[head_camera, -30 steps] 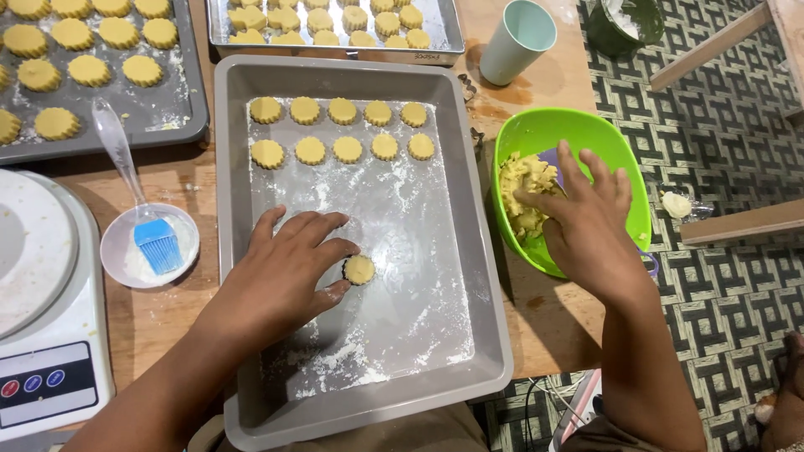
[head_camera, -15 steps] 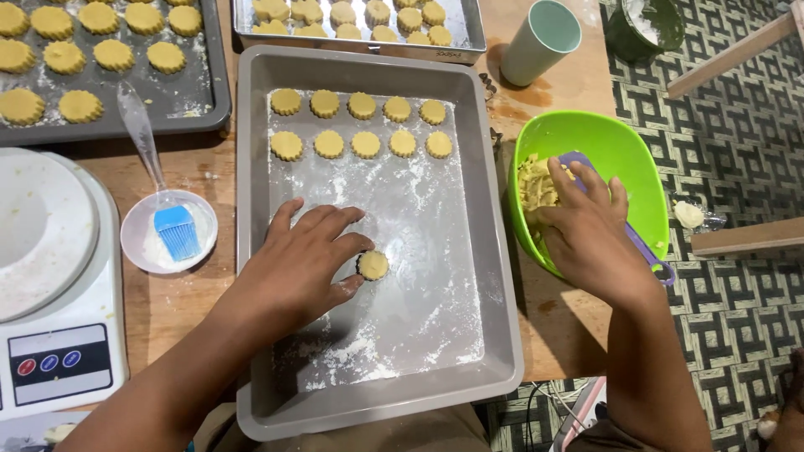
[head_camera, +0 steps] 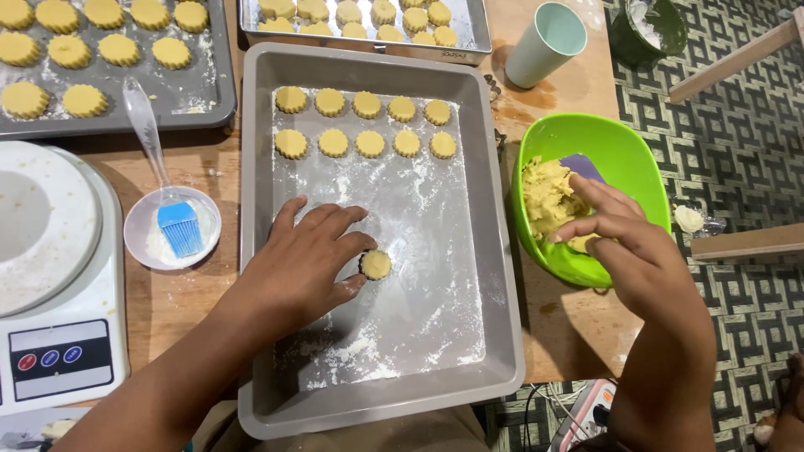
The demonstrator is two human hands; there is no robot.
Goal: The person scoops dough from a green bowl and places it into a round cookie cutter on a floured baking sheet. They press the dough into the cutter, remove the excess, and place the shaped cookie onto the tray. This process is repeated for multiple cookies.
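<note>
My left hand (head_camera: 306,259) rests palm down in the floured grey baking tray (head_camera: 494,251), its thumb and forefinger around a small round cutter filled with yellow dough (head_camera: 375,264). Two rows of scalloped dough rounds (head_camera: 367,125) lie at the tray's far end. My right hand (head_camera: 620,230) reaches into the green bowl (head_camera: 624,151), fingertips pinching a bit of the yellow dough lump (head_camera: 548,201). A purple scraper (head_camera: 584,166) lies in the bowl behind the dough.
A dark tray of dough rounds (head_camera: 100,50) sits far left, another metal tray (head_camera: 368,21) at the back. A white kitchen scale (head_camera: 50,276) is on the left. A blue brush in a small dish (head_camera: 172,226), a mint cup (head_camera: 546,42), a dark green container (head_camera: 649,29).
My right hand has lifted from deep in the bowl's dough and now pinches a piece near the rim. My left hand stays on the cutter in the tray.
</note>
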